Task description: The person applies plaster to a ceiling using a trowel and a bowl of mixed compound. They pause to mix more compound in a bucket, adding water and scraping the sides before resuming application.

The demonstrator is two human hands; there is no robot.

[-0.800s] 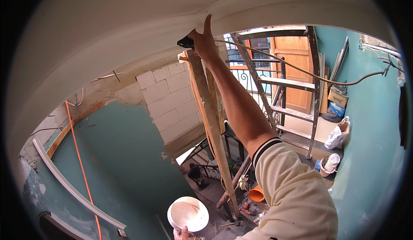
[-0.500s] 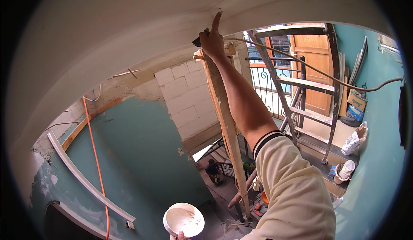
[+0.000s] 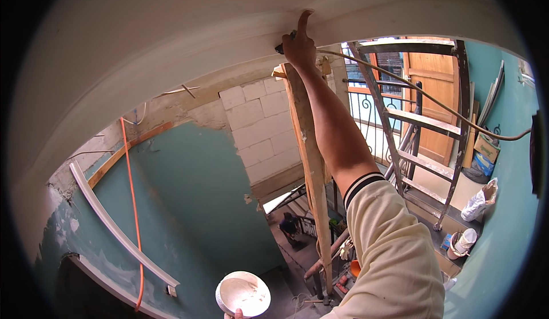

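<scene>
From where I stand, the right hand is stretched high overhead, its index finger raised to the pale curved ceiling, the tip seemingly resting in the crease. The other fingers of that grip are curled round a small dark tool, which sticks out to the left beside the ceiling's edge. Low on the near side, the left hand grips a white bowl, with pale residue inside; only a little of this hand shows, so I can't tell how its hidden fingers lie.

To do this well, I'd keep the fingertip pressure light and even along the crease, with the tool tucked firmly in the palm so its edge doesn't score the finish. The bowl is best held level, and the reaching arm kept off the timber post just below it.

Compared with the earlier frames, the whole view has swung: post and ladder sit farther right, and the hand appears farther right with them, though much of that looks like head movement. The raised finger now looks more hooked at its tip, and the bowl sits slightly lower in view.
</scene>
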